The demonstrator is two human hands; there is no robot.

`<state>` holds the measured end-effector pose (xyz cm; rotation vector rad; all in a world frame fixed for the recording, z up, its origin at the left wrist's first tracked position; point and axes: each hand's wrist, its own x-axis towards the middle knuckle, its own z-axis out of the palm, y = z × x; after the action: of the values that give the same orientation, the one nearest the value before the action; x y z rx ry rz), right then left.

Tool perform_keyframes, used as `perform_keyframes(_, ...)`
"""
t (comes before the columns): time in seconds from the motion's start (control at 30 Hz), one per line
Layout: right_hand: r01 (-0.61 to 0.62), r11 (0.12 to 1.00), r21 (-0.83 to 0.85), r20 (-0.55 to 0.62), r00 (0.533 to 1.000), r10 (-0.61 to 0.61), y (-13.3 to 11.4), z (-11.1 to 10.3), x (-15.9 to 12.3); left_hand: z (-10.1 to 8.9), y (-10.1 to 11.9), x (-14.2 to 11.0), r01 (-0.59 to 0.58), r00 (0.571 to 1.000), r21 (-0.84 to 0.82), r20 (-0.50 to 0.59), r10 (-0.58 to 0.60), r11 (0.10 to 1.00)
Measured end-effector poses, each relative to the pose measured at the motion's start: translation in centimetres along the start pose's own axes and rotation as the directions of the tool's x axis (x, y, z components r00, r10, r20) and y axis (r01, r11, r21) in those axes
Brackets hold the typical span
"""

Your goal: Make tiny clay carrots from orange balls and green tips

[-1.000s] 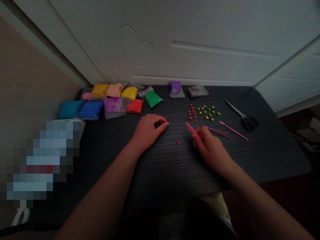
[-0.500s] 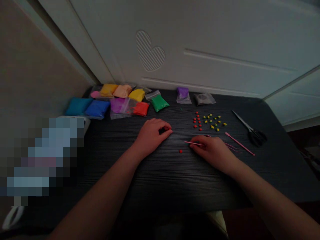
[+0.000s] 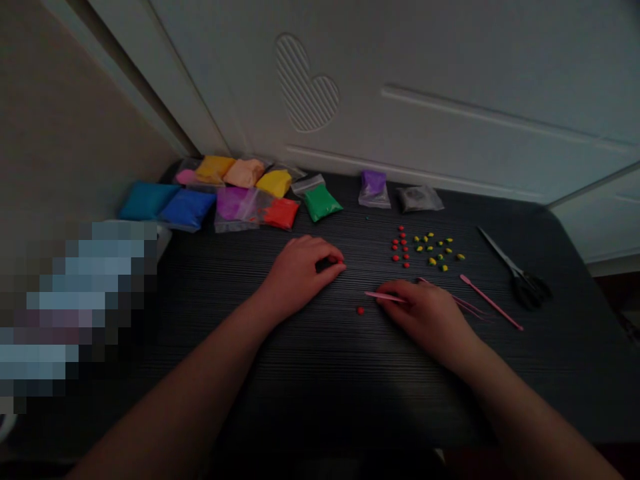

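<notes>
My left hand [image 3: 303, 270] rests on the dark table, thumb and forefinger pinched around a small red piece of clay [image 3: 341, 262] that is mostly hidden. Between the fingers of my right hand [image 3: 425, 313] is a thin pink modelling tool [image 3: 385, 297], its flat end pointing left. Just below that end, a small red clay ball [image 3: 361, 311] lies on the table, apart from both hands. Beyond my right hand sit several red clay bits [image 3: 395, 258] in rows and several yellow-and-green ones [image 3: 433, 261].
Another pink tool [image 3: 493, 303] and black-handled scissors [image 3: 530, 288] lie to the right. Thin pink strands [image 3: 467, 305] show behind my right hand. Along the back are bags of coloured clay, including green [image 3: 321, 203], red [image 3: 281, 213], blue [image 3: 189, 207] and purple [image 3: 373, 181].
The pink tool in my right hand has turned, showing a wider face at its end. My left hand keeps its pinch. The whole view has shifted slightly.
</notes>
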<state>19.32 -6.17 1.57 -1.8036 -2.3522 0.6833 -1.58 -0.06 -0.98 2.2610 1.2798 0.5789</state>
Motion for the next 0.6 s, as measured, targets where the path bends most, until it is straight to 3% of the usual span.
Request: perform_keyframes(0.6,0.005,0.997,-0.074,-0.015,1.000,-0.006,-0.07,0.25,0.18,0.03,0.09,0.04,-0.007,1.000,0.015,-0.011,0.007,1.000)
